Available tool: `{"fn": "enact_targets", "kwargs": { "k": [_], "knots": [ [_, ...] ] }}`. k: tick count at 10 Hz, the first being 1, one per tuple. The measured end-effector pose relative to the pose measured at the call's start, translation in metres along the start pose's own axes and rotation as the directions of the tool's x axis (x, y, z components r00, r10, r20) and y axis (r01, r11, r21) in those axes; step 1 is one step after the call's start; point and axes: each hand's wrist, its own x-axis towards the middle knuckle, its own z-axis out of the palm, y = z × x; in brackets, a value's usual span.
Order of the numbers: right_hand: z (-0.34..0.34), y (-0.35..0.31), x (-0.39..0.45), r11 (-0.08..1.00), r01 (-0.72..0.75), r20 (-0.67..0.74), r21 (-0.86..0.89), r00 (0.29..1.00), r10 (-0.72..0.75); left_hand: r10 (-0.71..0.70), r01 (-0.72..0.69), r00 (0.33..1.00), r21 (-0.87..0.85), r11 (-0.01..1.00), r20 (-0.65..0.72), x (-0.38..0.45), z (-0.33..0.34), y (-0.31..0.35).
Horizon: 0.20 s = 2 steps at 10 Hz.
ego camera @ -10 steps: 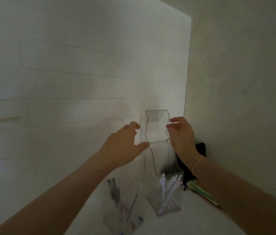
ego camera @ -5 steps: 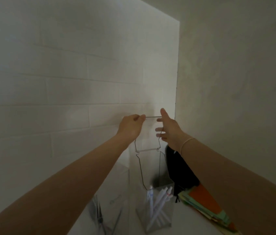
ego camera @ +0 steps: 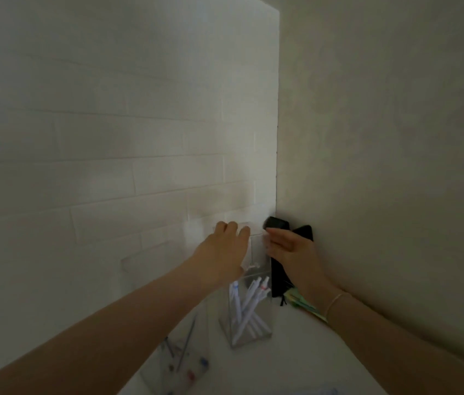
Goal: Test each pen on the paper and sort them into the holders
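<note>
1. Both arms are extended toward the wall corner, above the clear pen holder (ego camera: 246,317), which is taken as landmark.
2. Left hand (ego camera: 222,249): held above and just left of the holder, back of hand toward the camera, fingers bent at the top against a faint clear sheet (ego camera: 256,246). Whether the sheet is actually gripped cannot be told; the frame is blurred there.
3. Right hand (ego camera: 287,246): held above and just right of the holder, fingers fairly straight and together, tips at the sheet's right edge. Contact seems likely, but a grip cannot be confirmed.
4. A thin bracelet (ego camera: 334,302) is seen on the right wrist.
5. The holder is standing upright on the white counter (ego camera: 296,352); several white pens (ego camera: 249,302) are leaned inside it, tips with coloured marks pointing up.
6. A second clear holder (ego camera: 179,363) is seen left of and nearer than the landmark, with a few darker pens (ego camera: 186,346) in it.
7. A black object (ego camera: 277,269) is stood in the wall corner just right of the landmark, partly hidden by the right hand.
8. Coloured paper sheets (ego camera: 304,305) are lying right of the landmark, under the right forearm.
</note>
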Motion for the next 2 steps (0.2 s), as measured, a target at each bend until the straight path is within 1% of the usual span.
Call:
{"fn": "enact_targets", "kwargs": {
  "k": [1, 2],
  "knots": [
    [0.0027, 0.0136, -0.0036, 1.0, 0.023, 0.026, -0.017, 0.999, -0.023, 0.009, -0.001, 0.999, 0.152, 0.988, -0.05, -0.0016, 0.0004, 0.0066],
    [-0.002, 0.0081, -0.0056, 0.979, -0.004, 0.092, -0.205, 0.995, 0.023, 0.03, -0.021, 0.999, 0.236, 0.972, -0.036, -0.0019, -0.0061, 0.0159]
  ]
}}
